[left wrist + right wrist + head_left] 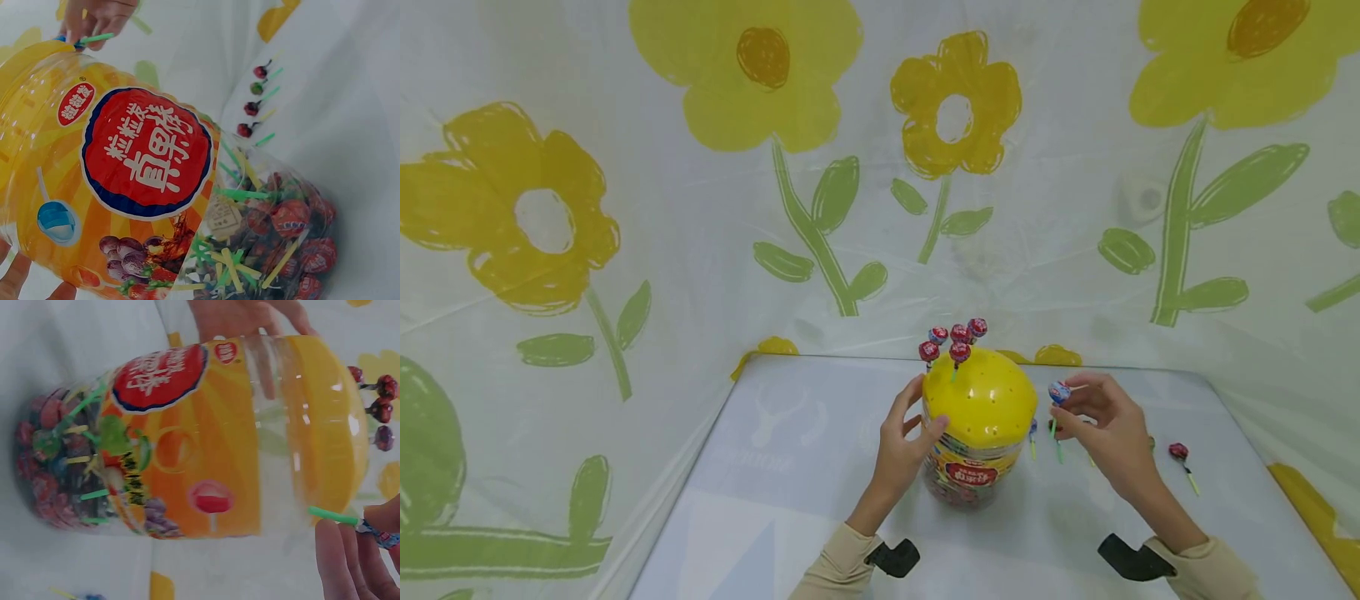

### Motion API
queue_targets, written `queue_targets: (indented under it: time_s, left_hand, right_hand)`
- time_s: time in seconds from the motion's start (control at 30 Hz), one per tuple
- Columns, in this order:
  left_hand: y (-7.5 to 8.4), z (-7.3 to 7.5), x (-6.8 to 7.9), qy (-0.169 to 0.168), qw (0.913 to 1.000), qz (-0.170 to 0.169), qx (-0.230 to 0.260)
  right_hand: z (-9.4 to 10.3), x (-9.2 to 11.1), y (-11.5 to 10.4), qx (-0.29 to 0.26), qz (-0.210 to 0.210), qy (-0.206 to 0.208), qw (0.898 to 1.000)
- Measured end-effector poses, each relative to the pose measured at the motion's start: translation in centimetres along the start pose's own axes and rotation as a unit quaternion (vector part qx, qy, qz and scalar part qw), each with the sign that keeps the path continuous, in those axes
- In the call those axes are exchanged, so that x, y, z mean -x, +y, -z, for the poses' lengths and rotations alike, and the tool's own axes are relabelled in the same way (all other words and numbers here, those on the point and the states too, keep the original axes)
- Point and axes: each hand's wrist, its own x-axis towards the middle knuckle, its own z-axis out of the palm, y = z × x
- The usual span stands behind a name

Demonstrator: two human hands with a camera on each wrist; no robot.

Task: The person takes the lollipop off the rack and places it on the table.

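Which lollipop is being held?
The blue lollipop the right hand pinches; others stand in the lid, lie on the table or sit in the jar.

- Passable: table (775, 492) to the left; above the lid (992, 400), near right.
- Blocked: lid's far left, by standing lollipops (959, 334); jar's (972, 473) left, by left hand (898, 446).
- Right: loose lollipops (1178, 451) obstruct; gaps behind right hand (1108, 425) hard to judge.
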Motion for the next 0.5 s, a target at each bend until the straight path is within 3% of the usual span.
queue_targets:
  time_s: [0.23, 0.5]
  left_hand:
    - [0.4, 0.1, 0.0, -0.007, 0.9999, 0.006, 0.005]
    - [3.4, 0.5, 0.4, -0.005, 0.9999, 0.005, 0.01]
  right_hand:
    - [-0.4, 1.0, 2.3, 0.036, -0.062, -0.008, 0.997]
    - [-1.1, 2.0, 5.4, 0.027, -0.12, -0.027, 0.992]
